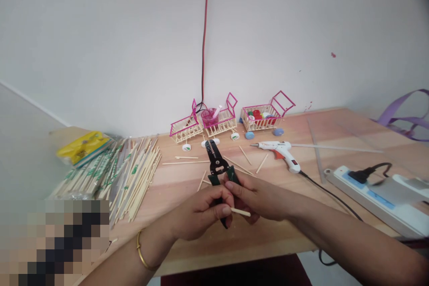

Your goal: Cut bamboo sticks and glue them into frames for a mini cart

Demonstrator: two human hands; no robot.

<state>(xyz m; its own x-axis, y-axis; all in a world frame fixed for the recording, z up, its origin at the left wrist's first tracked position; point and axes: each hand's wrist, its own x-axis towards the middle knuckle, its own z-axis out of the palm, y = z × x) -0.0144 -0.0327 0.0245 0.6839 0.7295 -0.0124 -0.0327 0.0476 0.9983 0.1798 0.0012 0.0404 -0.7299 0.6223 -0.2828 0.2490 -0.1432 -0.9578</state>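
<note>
Both of my hands meet low over the middle of the wooden table (278, 232). My left hand (197, 212) is closed round a short pale wooden stick (240, 212) that juts out to the right. My right hand (259, 196) grips the green handles of a pair of black pliers (216, 163), whose jaws point away toward the wall. The fingertips of the two hands touch at the handles. A gold bangle (143, 254) circles my left wrist.
A heap of wrapped chopsticks (124, 174) lies at left beside a yellow packet (83, 145). Three small pink stick carts (231, 118) stand at the wall. A white glue gun (283, 153), loose sticks (246, 156), a ruler (317, 156) and a power strip (378, 196) lie at right.
</note>
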